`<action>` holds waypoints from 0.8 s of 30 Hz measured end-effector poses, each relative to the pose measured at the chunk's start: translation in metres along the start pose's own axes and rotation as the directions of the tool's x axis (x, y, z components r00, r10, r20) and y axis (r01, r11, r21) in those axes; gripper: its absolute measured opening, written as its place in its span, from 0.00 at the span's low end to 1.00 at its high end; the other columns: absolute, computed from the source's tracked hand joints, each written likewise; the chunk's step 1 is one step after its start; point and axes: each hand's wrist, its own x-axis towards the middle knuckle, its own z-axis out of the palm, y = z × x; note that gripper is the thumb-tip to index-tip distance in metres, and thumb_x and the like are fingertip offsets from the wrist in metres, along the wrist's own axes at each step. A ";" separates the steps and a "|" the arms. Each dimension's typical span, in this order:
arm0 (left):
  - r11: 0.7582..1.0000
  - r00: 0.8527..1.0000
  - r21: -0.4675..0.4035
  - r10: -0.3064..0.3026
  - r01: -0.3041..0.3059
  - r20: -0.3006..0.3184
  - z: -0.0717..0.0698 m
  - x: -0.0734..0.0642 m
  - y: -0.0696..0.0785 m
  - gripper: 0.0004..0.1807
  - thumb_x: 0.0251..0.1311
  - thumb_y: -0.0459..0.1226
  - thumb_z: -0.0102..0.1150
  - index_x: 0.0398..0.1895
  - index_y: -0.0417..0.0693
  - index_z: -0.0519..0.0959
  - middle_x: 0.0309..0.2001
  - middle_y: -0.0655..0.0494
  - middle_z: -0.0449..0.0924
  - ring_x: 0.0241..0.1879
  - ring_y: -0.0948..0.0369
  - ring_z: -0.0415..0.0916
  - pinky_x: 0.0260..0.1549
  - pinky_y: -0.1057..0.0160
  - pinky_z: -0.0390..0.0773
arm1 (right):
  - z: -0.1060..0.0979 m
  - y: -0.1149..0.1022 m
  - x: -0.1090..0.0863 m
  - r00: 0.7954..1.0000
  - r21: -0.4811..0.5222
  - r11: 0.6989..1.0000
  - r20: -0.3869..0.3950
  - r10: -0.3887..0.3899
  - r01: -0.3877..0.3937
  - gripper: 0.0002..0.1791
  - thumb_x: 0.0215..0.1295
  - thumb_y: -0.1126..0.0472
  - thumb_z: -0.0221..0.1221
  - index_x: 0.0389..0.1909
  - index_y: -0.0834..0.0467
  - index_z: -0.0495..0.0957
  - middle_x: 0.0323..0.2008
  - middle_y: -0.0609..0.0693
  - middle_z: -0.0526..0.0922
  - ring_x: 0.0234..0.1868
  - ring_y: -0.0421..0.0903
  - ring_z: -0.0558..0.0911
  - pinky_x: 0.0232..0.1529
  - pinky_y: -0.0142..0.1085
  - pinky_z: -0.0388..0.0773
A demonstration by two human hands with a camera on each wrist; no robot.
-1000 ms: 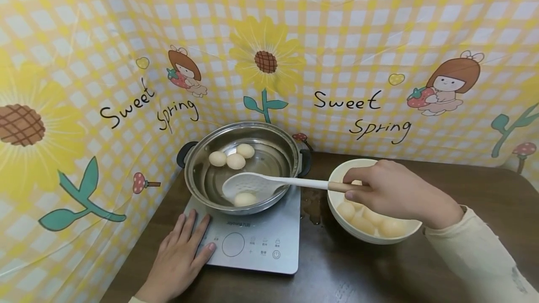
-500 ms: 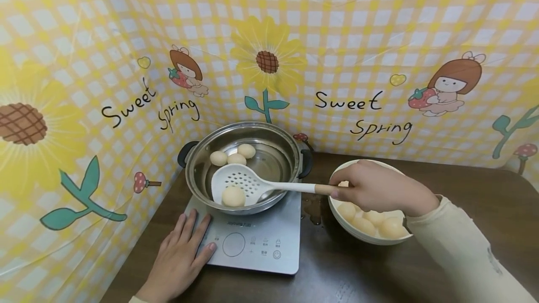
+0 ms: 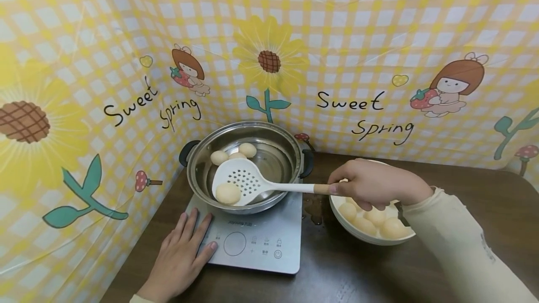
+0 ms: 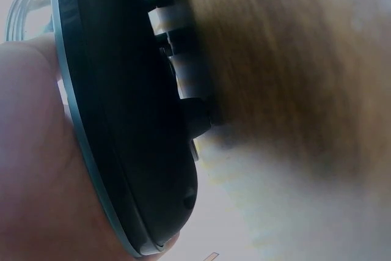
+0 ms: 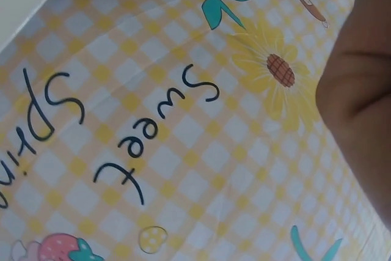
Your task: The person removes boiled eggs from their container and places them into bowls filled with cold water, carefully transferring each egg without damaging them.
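My right hand (image 3: 370,183) grips the wooden end of a white slotted skimmer (image 3: 252,182), above the white bowl. One egg (image 3: 228,194) lies on the skimmer's head, which is raised over the near side of the steel pot (image 3: 290,153). Behind it in the pot are several eggs (image 3: 247,150), one partly hidden by the skimmer. With fingers spread, my left hand (image 3: 178,251) rests on the left edge of the silver induction cooker (image 3: 269,228). The left wrist view shows the cooker's dark side (image 4: 128,108) close beside that hand.
Several eggs (image 3: 364,226) fill the white bowl (image 3: 351,231) right of the cooker, partly under my right hand. A small wet patch (image 3: 313,212) marks the dark wooden table (image 3: 332,270) between them. A yellow checked cloth (image 3: 349,22) hangs behind and to the left.
My right hand has raised the skimmer out of the pot with an egg on it, shifting slightly left. The egg has rolled toward the skimmer's left edge. My left hand stays put.
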 end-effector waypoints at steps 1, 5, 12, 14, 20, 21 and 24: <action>1.000 1.000 0.001 0.001 -0.001 -0.001 0.000 0.000 0.000 0.36 0.74 0.57 0.49 0.77 0.47 0.63 0.78 0.35 0.48 0.75 0.34 0.44 0.61 0.29 0.57 | 0.000 0.001 0.000 1.000 0.011 1.000 0.004 0.004 -0.004 0.11 0.77 0.55 0.55 0.49 0.53 0.83 0.08 0.47 0.68 0.06 0.39 0.60 0.08 0.32 0.60; 1.000 1.000 0.001 0.003 -0.003 -0.002 0.000 0.000 0.000 0.36 0.74 0.56 0.50 0.77 0.47 0.63 0.78 0.35 0.48 0.75 0.34 0.44 0.61 0.29 0.56 | -0.001 0.005 0.000 1.000 0.044 0.999 0.023 -0.004 0.003 0.12 0.78 0.55 0.53 0.50 0.55 0.82 0.09 0.48 0.68 0.06 0.39 0.60 0.07 0.33 0.60; 1.000 1.000 0.003 0.005 -0.005 0.004 0.001 0.000 0.001 0.36 0.74 0.56 0.50 0.77 0.47 0.63 0.78 0.35 0.48 0.75 0.34 0.44 0.61 0.28 0.56 | -0.004 0.013 -0.001 0.999 0.100 0.995 0.038 -0.002 -0.002 0.12 0.79 0.57 0.51 0.50 0.58 0.80 0.09 0.48 0.67 0.06 0.39 0.59 0.07 0.33 0.59; 1.000 1.000 0.005 0.010 -0.010 -0.001 0.001 0.000 0.000 0.36 0.74 0.56 0.50 0.77 0.47 0.63 0.78 0.35 0.48 0.75 0.34 0.44 0.61 0.28 0.56 | -0.005 0.016 -0.003 0.999 0.123 0.992 0.040 -0.002 -0.003 0.12 0.79 0.56 0.50 0.48 0.58 0.80 0.10 0.48 0.66 0.06 0.39 0.58 0.07 0.33 0.58; 1.000 1.000 0.015 0.021 -0.021 -0.007 0.003 0.001 -0.002 0.36 0.75 0.56 0.50 0.77 0.46 0.63 0.78 0.34 0.49 0.75 0.33 0.45 0.61 0.28 0.56 | -0.012 0.021 -0.011 0.999 0.151 0.988 0.024 0.021 -0.024 0.12 0.79 0.54 0.51 0.43 0.56 0.81 0.10 0.47 0.64 0.07 0.40 0.57 0.08 0.33 0.56; 1.000 1.000 0.015 0.020 -0.020 -0.005 0.003 0.001 -0.002 0.36 0.75 0.56 0.49 0.77 0.46 0.63 0.78 0.34 0.48 0.75 0.33 0.44 0.61 0.28 0.56 | -0.013 0.022 -0.012 1.000 0.148 0.989 0.019 0.023 -0.025 0.13 0.79 0.54 0.51 0.44 0.56 0.81 0.10 0.47 0.65 0.07 0.40 0.57 0.08 0.33 0.56; 1.000 1.000 0.011 0.014 -0.014 0.000 0.002 0.001 -0.002 0.36 0.75 0.56 0.49 0.77 0.46 0.63 0.78 0.34 0.48 0.74 0.32 0.44 0.60 0.27 0.56 | -0.017 0.027 -0.015 1.000 0.141 0.990 0.006 0.023 -0.023 0.14 0.79 0.52 0.52 0.45 0.55 0.82 0.11 0.47 0.65 0.07 0.40 0.58 0.08 0.33 0.57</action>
